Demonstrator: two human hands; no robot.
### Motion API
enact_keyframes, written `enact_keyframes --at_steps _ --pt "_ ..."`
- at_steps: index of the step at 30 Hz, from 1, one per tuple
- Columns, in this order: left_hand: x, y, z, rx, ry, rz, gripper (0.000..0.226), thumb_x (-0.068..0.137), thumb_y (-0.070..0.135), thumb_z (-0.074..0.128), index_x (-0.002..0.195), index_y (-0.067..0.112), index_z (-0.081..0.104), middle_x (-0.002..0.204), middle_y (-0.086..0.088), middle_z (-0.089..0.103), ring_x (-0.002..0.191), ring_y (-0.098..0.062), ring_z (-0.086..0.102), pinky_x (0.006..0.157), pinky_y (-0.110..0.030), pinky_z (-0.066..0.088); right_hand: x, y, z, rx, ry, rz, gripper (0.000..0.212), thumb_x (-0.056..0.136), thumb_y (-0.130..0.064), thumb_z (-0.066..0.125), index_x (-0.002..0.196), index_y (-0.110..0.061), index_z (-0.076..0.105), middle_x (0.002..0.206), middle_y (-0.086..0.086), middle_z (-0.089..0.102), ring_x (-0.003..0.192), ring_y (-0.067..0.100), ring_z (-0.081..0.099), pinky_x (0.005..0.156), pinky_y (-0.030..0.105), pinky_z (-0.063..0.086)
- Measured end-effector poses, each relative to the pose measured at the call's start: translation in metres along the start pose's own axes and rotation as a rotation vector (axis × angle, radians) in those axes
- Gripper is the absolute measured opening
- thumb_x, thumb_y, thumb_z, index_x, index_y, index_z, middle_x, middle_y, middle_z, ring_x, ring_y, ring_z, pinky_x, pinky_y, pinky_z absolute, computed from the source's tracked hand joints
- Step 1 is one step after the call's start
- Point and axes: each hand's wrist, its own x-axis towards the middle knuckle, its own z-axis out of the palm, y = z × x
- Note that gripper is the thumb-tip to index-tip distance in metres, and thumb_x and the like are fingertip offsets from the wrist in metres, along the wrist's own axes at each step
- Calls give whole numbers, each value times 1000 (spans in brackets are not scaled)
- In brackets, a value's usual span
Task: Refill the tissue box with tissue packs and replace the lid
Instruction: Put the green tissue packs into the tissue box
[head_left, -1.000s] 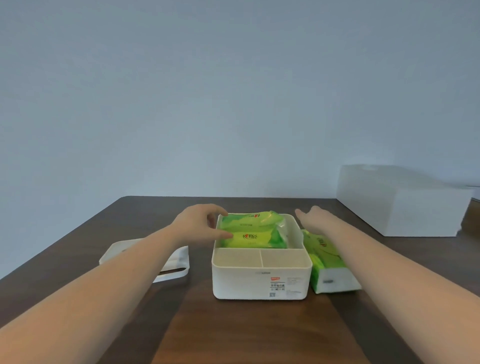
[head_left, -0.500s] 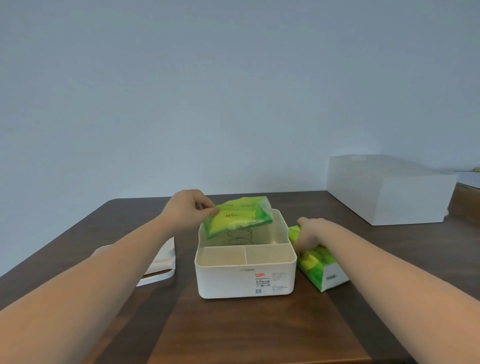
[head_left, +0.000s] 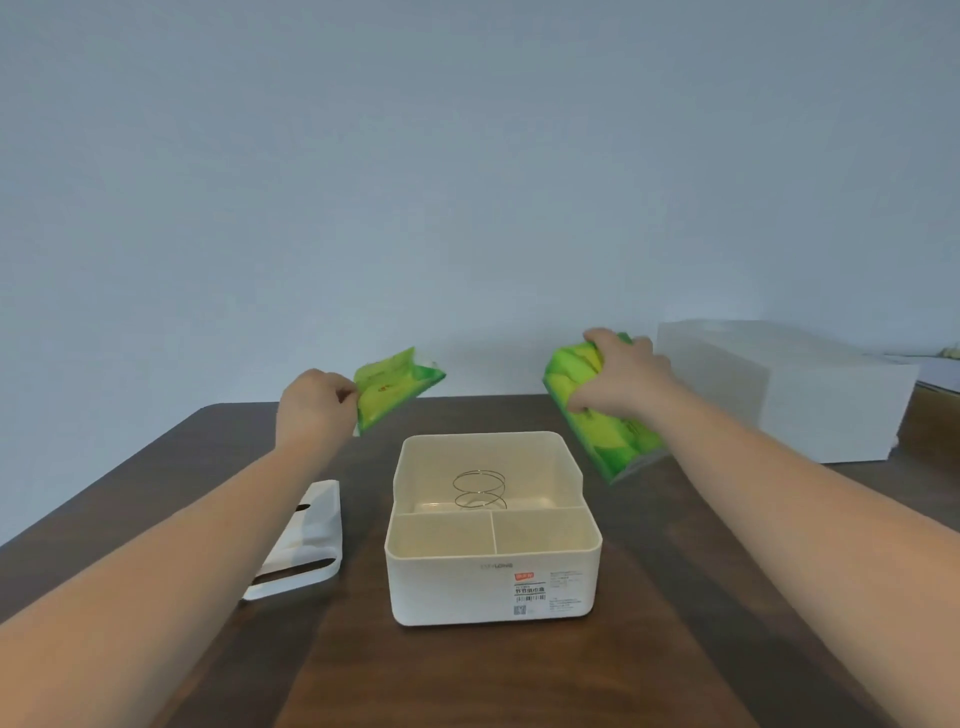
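Observation:
The white tissue box (head_left: 488, 582) stands open on the dark wooden table, with a wire spring (head_left: 479, 488) showing in its rear compartment and two small front compartments. My left hand (head_left: 311, 410) holds a thin green tissue pack (head_left: 395, 387) in the air, up and left of the box. My right hand (head_left: 615, 382) grips a thicker green tissue pack (head_left: 608, 431), tilted, above the box's right side. The white lid (head_left: 306, 540) lies on the table to the left of the box, partly behind my left forearm.
A large white rectangular container (head_left: 779, 395) sits at the back right of the table (head_left: 467, 675). A pale wall stands behind the table. The table's left edge runs diagonally near the lid.
My left hand lifted the thin pack out of the box and up to the left, baring the spring. My right hand took the thicker pack off the table and raised it.

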Motion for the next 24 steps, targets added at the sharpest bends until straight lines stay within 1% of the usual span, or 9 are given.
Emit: enact_keyframes --at_steps 1,3,5,8,12,15,18,21,24 --pt "0 -4 6 22 -36 -9 22 83 6 52 67 13 66 79 -18 63 71 -24 46 66 -31 43 -1 -8 -6 5 18 -66 91 66 -34 72 142 -45 23 145 10 29 132 38 35 104 51 39" --pt "-1 -11 19 52 -89 -16 25 84 6 51 75 7 74 85 -14 67 76 -28 56 71 -32 49 -4 -24 -13 -14 10 -237 93 66 -37 75 142 -48 22 149 7 25 135 36 33 106 51 37" --pt "-1 -17 31 90 -139 -12 28 83 5 50 87 5 78 94 -13 71 87 -31 63 75 -35 52 -7 -39 -13 -34 -85 -413 97 64 -39 78 143 -50 22 151 4 24 137 32 32 109 51 36" --pt "0 -26 44 116 -199 -9 29 85 7 52 95 10 79 108 -10 70 98 -30 64 80 -32 50 -13 -56 -2 -100 -289 -642 98 63 -37 81 143 -50 25 149 -1 27 137 26 33 112 47 35" --pt "2 -37 53 112 -298 -22 25 86 20 58 105 14 75 115 -4 71 105 -24 65 88 -32 51 -21 -70 20 -300 -427 -805 91 68 -34 80 141 -51 27 148 -2 26 134 27 32 108 50 36" --pt "-2 -42 51 87 -367 2 33 88 30 60 116 16 68 123 -3 68 113 -21 62 95 -34 49 -19 -71 34 -395 -488 -834 91 70 -33 79 141 -53 25 155 0 18 141 30 24 112 53 31" --pt "-4 -48 44 73 -387 15 40 88 32 59 125 16 62 132 -3 61 122 -22 56 101 -35 44 -17 -68 44 -412 -553 -813 93 74 -31 78 143 -55 19 161 -3 9 147 26 13 117 51 22" --pt "-3 -58 32 84 -375 14 41 91 27 56 130 15 58 138 -4 56 128 -22 51 106 -36 40 -17 -67 49 -324 -592 -818 90 76 -33 77 146 -48 22 157 -10 23 145 15 22 118 42 26" --pt "-4 -70 16 88 -334 -26 39 93 28 53 130 15 58 139 -3 56 129 -22 50 107 -37 39 -21 -71 48 -255 -559 -774 73 80 -48 70 143 -44 34 152 -16 35 139 8 31 115 34 29"
